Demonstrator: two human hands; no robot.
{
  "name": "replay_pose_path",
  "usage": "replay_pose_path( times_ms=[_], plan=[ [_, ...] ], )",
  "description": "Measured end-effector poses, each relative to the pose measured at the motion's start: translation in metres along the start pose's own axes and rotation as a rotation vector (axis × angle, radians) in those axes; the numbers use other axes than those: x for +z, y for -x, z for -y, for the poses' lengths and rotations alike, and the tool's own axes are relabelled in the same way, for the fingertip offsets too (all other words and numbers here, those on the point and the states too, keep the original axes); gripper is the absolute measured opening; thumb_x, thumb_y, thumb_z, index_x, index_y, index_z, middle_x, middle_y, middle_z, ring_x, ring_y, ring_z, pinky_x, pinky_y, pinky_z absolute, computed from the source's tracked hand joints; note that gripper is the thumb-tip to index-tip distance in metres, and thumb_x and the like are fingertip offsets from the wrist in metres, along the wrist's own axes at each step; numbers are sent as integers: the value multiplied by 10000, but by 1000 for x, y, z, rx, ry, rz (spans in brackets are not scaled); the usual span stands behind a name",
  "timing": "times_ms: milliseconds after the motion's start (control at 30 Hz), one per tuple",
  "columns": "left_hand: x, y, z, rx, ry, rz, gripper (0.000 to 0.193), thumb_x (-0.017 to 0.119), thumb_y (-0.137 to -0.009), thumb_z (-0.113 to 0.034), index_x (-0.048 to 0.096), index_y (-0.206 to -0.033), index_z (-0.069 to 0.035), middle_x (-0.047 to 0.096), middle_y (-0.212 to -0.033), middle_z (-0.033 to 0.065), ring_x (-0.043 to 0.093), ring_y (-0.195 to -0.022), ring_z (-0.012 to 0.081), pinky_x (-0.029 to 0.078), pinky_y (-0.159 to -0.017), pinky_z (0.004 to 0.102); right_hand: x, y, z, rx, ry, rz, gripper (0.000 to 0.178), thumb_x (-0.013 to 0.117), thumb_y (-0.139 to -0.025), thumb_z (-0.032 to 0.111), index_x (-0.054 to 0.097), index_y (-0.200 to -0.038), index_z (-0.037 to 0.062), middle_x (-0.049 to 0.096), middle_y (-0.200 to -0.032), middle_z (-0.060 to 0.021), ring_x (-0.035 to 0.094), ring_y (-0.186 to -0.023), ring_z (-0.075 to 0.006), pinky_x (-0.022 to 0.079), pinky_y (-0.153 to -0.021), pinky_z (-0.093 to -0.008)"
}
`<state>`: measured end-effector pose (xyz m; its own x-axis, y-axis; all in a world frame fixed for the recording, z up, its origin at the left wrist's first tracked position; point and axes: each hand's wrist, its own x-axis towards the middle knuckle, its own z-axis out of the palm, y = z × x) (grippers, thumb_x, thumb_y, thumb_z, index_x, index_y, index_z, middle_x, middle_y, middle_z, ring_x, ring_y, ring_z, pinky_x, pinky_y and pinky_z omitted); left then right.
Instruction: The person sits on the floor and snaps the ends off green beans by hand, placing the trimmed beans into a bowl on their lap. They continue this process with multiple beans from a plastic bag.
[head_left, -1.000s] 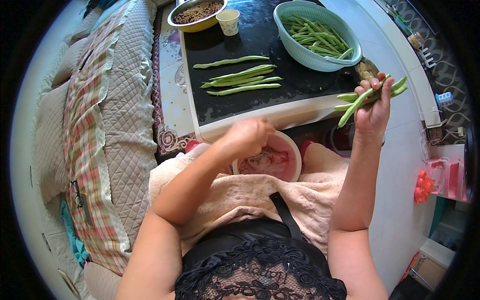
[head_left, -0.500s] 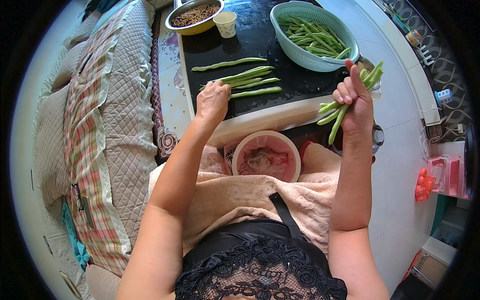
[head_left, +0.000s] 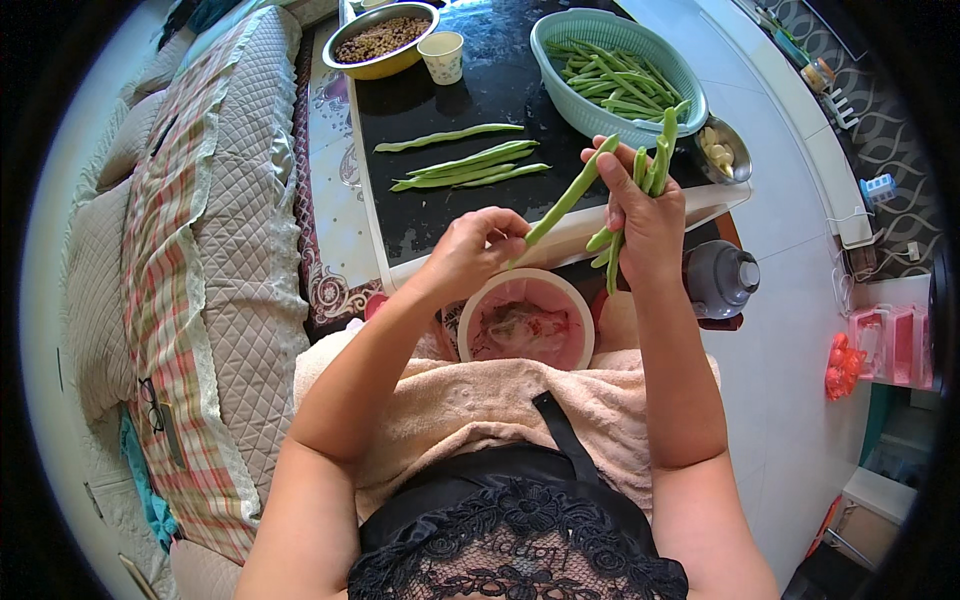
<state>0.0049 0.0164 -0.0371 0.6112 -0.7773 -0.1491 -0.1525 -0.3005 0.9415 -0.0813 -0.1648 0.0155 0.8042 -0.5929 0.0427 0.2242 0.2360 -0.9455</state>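
Observation:
Between thumb and fingers, my left hand [head_left: 478,246] pinches the lower end of one long green bean [head_left: 570,190]. Its upper end reaches the fingertips of my right hand [head_left: 645,215]. That hand is closed around a bunch of green beans [head_left: 655,165], whose ends stick out above and below the fist. Several more green beans [head_left: 470,170] lie in a loose row on the black tabletop [head_left: 420,222], beyond my left hand. Past my right hand stands a light blue plastic basket [head_left: 640,127] heaped with green beans [head_left: 620,80].
A pink bin [head_left: 583,330] stands between my knees, under the table edge. At the far left are a bowl of brown beans [head_left: 380,40] and a paper cup [head_left: 442,60]. Right of the basket sits a metal bowl [head_left: 742,160] with pale pieces; below it, a grey jug [head_left: 722,280].
My left hand has lifted one green bean off the tabletop and brought it right, toward the bunch. My right hand has shifted slightly left, still gripping its beans.

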Motion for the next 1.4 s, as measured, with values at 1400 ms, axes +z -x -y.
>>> replay_pose_path(
  times_ms=[1400],
  plan=[
    [-3, 3, -24, 46, 552, -249, 123, 677, -868, -86, 707, -937, 11, 694, -831, 73, 637, -682, 92, 548, -639, 224, 9, 21, -6, -547, 1027, 374, 242, 690, -755, 79, 719, -990, 128, 687, -894, -54, 676, -742, -258, 537, -653, -345]
  ],
)
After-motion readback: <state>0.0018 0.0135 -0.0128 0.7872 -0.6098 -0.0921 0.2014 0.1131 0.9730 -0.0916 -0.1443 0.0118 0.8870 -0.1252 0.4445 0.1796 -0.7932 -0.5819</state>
